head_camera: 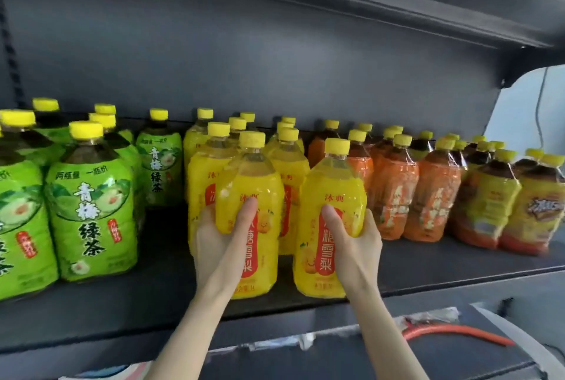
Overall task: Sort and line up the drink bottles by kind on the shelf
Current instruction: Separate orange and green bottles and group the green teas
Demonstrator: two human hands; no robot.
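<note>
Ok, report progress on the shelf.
Done: green tea bottles stand grouped at left, orange-label bottles at right. In hand: the left hand grips the left yellow bottle, the right hand the right yellow bottle. Left: probably lining those two up with the yellow rows behind.

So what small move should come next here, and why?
Probably slide both back against the yellow rows: the left hand grips the left yellow bottle, the right hand the right yellow bottle, and both stand forward of those rows, near the shelf edge.
</note>
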